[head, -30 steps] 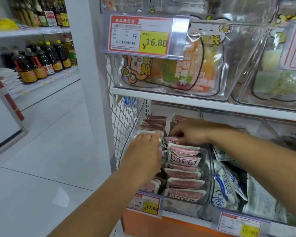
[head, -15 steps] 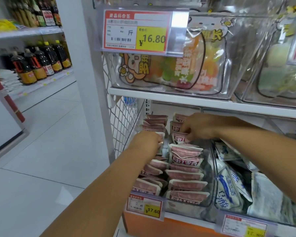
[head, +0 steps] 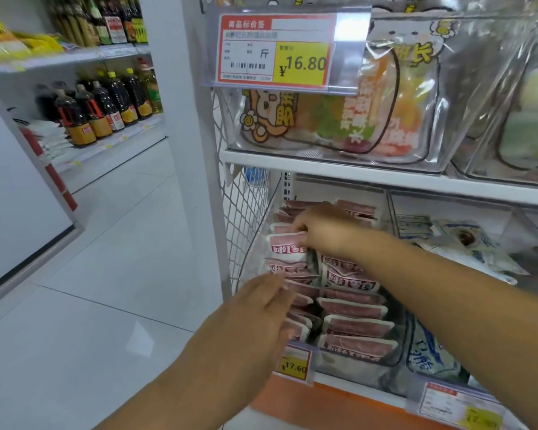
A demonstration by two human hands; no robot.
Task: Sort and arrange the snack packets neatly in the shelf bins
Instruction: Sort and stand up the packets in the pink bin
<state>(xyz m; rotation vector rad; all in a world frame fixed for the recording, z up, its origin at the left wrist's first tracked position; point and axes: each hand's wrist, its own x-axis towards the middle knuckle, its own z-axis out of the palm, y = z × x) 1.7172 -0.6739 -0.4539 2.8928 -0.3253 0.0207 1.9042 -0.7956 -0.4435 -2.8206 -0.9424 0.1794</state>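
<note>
Two rows of pink packets [head: 354, 308] are filling the clear bin [head: 348, 366].
We are resting our left hand [head: 255, 311], fingers loosely straight, against the bin's front-left packets; our right hand [head: 322, 232] is pinching one upright packet [head: 288, 248] farther back.

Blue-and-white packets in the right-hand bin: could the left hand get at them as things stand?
Probably not easily. The left hand is by the pink packets, and the right forearm crosses above the blue-and-white packets, so it would have to reach under or around it.
</note>
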